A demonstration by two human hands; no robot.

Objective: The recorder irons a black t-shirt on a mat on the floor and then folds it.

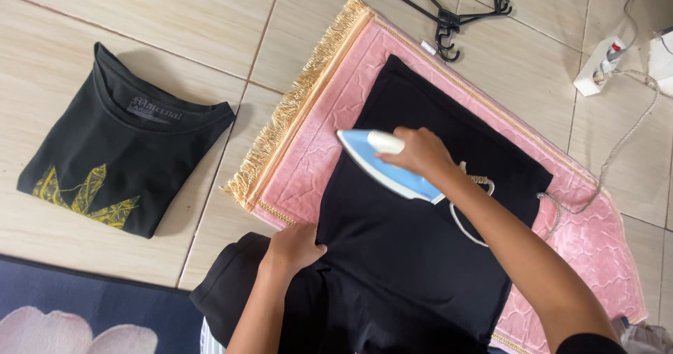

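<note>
Blue-and-white iron point(382, 165) on a black garment point(420, 256).
The embossed pink mat point(596, 249) has gold fringe; the folded black T-shirt point(119, 151) bears a yellow print.

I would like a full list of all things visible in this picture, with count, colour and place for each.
iron: 1, blue and white, on the black garment, under the right hand
black garment: 1, black, spread on the pink mat
pink mat: 1, pink with gold fringe, on the tiled floor
folded shirt: 1, black with yellow print, floor at left
hangers: a few, black, floor at top
power strip: 1, white, top right
cord: 1, light grey, from strip to iron
rug: 1, dark blue with pale flower, bottom left
left hand: pressing the garment's edge
right hand: gripping the iron
</note>
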